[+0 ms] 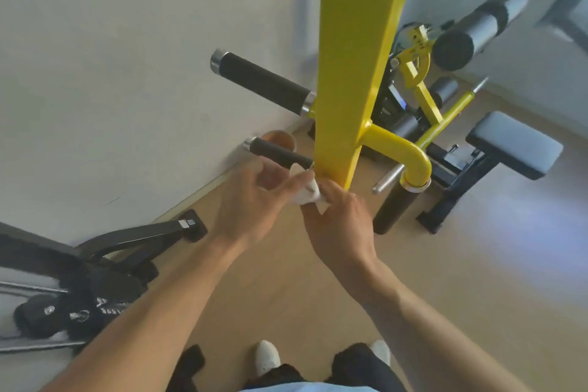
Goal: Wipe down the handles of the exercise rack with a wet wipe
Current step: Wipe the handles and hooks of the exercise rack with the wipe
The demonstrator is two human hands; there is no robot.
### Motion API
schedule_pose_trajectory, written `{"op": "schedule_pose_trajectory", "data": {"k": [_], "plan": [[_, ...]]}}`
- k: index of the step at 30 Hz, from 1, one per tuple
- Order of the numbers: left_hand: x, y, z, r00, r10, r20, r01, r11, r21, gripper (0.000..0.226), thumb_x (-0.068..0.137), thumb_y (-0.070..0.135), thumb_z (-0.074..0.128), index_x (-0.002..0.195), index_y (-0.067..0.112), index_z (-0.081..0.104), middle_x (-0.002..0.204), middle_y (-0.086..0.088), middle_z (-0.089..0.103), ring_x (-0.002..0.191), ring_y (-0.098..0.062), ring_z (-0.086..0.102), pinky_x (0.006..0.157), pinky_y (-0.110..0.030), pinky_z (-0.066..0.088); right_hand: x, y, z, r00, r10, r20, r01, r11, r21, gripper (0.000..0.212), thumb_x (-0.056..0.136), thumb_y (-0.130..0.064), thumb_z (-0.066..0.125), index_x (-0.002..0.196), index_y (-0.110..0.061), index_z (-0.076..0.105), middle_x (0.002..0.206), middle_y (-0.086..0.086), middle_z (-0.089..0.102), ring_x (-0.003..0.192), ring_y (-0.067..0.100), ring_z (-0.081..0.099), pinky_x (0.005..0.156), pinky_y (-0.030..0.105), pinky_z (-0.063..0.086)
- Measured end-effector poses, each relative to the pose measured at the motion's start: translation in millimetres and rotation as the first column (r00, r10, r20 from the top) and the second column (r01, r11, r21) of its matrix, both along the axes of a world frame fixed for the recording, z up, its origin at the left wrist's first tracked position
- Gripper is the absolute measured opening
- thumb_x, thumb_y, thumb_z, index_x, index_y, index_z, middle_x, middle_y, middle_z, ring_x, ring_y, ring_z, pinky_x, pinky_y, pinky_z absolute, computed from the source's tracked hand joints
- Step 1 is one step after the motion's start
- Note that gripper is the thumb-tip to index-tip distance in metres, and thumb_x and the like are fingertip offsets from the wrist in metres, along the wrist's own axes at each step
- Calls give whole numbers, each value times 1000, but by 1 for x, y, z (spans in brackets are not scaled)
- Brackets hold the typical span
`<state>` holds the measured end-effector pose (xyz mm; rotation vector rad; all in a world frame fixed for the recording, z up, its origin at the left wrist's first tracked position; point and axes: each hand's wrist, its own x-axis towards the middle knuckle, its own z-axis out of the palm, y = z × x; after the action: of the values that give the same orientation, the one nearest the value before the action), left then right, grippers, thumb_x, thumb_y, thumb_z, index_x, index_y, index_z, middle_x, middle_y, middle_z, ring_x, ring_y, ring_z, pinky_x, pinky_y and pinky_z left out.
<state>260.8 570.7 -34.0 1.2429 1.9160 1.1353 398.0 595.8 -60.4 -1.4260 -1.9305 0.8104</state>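
Here, a white wet wipe (308,192) is pinched between the curled fingers of both the left hand (254,197) and the right hand (339,223), at the foot of the yellow post (353,67). Nearest is judged the lower black handle (280,152), just above the left hand, its long axis running left from the post.

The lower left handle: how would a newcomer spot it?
Find the yellow post. Two black grips stick out leftward; the lower left handle is the shorter one, just above the hands holding the wet wipe, unlike the longer upper handle.
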Motion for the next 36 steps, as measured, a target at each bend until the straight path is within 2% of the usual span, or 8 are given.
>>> {"op": "schedule_pose_trajectory", "data": {"k": [6, 11, 15, 22, 27, 30, 32, 36], "plan": [[-4, -3, -9, 995, -56, 79, 66, 989, -133, 18, 82, 44, 75, 84, 27, 75, 84, 14, 74, 82, 6, 63, 70, -8, 43, -5, -5, 6, 995, 36, 98, -40, 998, 43, 31, 89, -24, 70, 119, -32, 65, 107, -10, 72, 95, 20, 66, 65, 22, 38], [-4, -5, -7, 992, 32, 124, -30, 999, -16, 14, 90, 20, 69, 87, 28, 79, 82, 21, 75, 78, 14, 64, 66, -1, 41, 1, 1, 10, 986, 166, 23, -163, 983, -88, 64, 86, -46, 73, 143, -34, 45, 139, -13, 56, 126, 10, 52, 93, 24, 45], [-8, -4, -11, 991, 90, 99, -101, 989, 109, 12, 89, 17, 71, 96, 20, 81, 104, 19, 73, 99, 11, 63, 78, -1, 41, 0, 3, 14, 985, 170, -16, -170, 976, -138, 79, 82, -65, 67, 148, -31, 40, 147, -13, 49, 133, 8, 45, 103, 30, 43], [-23, 7, -4, 971, 21, 240, -70, 978, 195, 14, 88, 9, 71, 87, 20, 79, 86, 14, 77, 81, 5, 68, 70, -9, 48, -17, 5, 19, 978, 59, -198, -100, 974, -205, 43, 86, -58, 65, 122, -35, 59, 120, -24, 58, 107, -8, 50, 76, 3, 36], [-56, 26, -7, 1000, 10, 19, -13, 984, 176, 13, 93, 23, 66, 94, 35, 71, 96, 21, 71, 82, 14, 62, 67, -2, 45, -56, 7, 19, 926, -104, -362, 76, 993, -90, 14, 98, -27, 62, 110, -24, 54, 98, -8, 64, 84, 0, 63, 62, 6, 45], [-77, 45, -17, 994, -32, -108, 54, 976, 211, 11, 94, 28, 64, 94, 39, 67, 106, 24, 67, 92, 12, 60, 78, -8, 48, -77, 26, 15, 990, -5, -141, 21, 994, 112, 30, 101, -16, 55, 130, -20, 54, 100, -8, 63, 87, 5, 63, 72, 11, 50], [-88, 59, -29, 970, -80, -229, 124, 975, 184, 8, 94, 29, 65, 100, 28, 70, 119, 11, 67, 102, 2, 57, 89, -19, 47, -86, 43, 5, 988, 39, 151, -72, 972, 225, 37, 98, -8, 59, 134, -13, 57, 117, 5, 65, 103, 24, 64, 83, 33, 56], [-100, 73, -52, 950, -182, -255, 212, 973, 95, 8, 92, 35, 67, 98, 29, 68, 122, 13, 61, 105, 4, 54, 83, -7, 39, -93, 55, -7, 868, -3, 496, -156, 948, 279, 26, 87, 1, 66, 113, -2, 70, 102, 21, 64, 90, 37, 63, 71, 42, 53]]}}
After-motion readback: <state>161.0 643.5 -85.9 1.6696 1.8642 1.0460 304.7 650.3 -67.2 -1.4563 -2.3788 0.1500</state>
